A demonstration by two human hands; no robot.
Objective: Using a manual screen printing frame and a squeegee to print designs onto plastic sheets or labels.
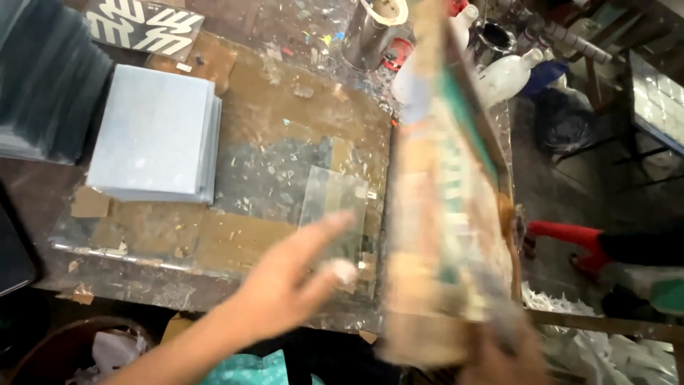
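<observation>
right hand (pixel 502 356) blurred and cut off, gripping blurred board (pixel 442 214).

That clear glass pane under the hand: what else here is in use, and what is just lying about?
In use:
left hand reaching the clear glass pane
right hand lifting the blurred, paint-smeared frame

Lying about:
stack of pale blue square sheets
metal can
white plastic bottles
</observation>
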